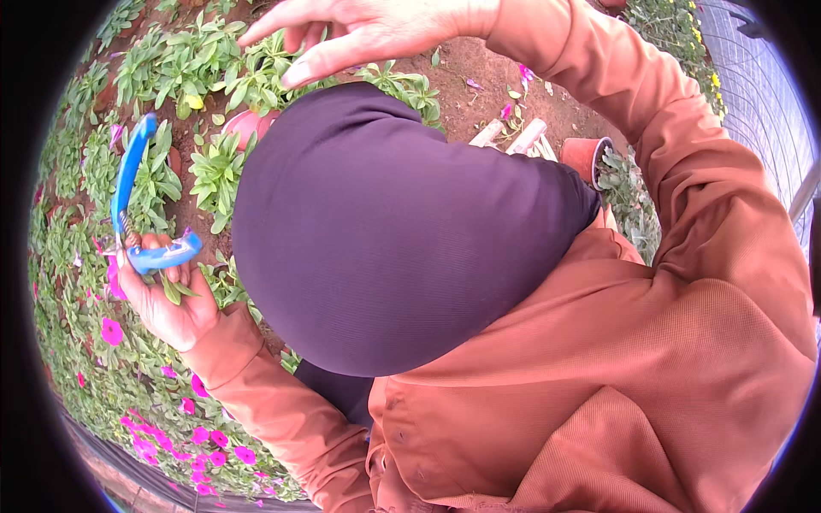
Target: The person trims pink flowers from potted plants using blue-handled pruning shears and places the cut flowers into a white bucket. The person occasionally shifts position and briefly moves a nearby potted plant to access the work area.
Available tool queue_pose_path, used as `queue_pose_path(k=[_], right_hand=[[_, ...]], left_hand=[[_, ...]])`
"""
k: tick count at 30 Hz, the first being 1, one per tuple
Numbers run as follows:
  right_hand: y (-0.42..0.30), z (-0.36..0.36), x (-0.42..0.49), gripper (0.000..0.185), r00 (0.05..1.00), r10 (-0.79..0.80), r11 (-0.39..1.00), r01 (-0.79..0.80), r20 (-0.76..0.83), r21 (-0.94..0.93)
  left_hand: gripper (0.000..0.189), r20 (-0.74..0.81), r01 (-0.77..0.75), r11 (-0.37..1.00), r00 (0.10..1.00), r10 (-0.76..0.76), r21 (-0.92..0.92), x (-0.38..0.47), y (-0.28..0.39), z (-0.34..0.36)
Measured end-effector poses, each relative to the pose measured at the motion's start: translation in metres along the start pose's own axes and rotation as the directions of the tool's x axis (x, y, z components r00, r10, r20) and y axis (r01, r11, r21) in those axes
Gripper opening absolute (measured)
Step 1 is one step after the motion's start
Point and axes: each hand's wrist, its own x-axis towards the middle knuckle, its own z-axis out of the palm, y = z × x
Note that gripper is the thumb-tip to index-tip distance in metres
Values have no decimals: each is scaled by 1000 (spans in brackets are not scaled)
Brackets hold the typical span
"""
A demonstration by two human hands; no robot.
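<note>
My left hand (170, 308), at the left of the head view, holds blue-handled pruning shears (131, 173) near their pivot. The two handles are spread, with a coil spring between them. A few green leaves (173, 288) show at my fingers and palm. My right hand (359, 38) is at the top, its thumb and index finger apart, with nothing visible in it. Below and beside it stand leafy green plants (256, 83); one is by a reddish pot (247, 128), partly hidden by my dark-clad knee (397, 243).
Many leafy plants and magenta petunias (111, 331) fill the left side. Brown soil (462, 70) lies beyond my knee, with fallen petals and pale stick-like pieces (527, 136). A terracotta-coloured pot (580, 157) lies tipped over beside greyish foliage (628, 192). Pale sheeting (750, 96) is at the upper right.
</note>
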Motion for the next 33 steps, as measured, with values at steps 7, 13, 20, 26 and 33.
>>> queue_pose_path(k=[7, 13, 20, 26, 33], right_hand=[[20, 61, -250, 71, 330, 940, 294, -675, 79, -677], [39, 102, -304, 55, 444, 894, 356, -780, -54, -515], [19, 129, -266, 65, 552, 828, 518, -688, 96, -509], [29, 131, -254, 51, 556, 803, 590, -689, 216, -420], [49, 139, -238, 44, 587, 703, 707, -640, 401, -303]], left_hand=[[22, -219, -118, 991, 970, 103, -58, -18, 1, -108], [29, -155, 105, 994, 982, -104, 1, 12, -3, -135], [30, -256, 218, 964, 951, -174, 152, 36, -8, -128], [32, -290, 262, 944, 936, -198, 201, 42, -9, -124], [35, -319, 282, 931, 926, -201, 233, 45, -11, -120]])
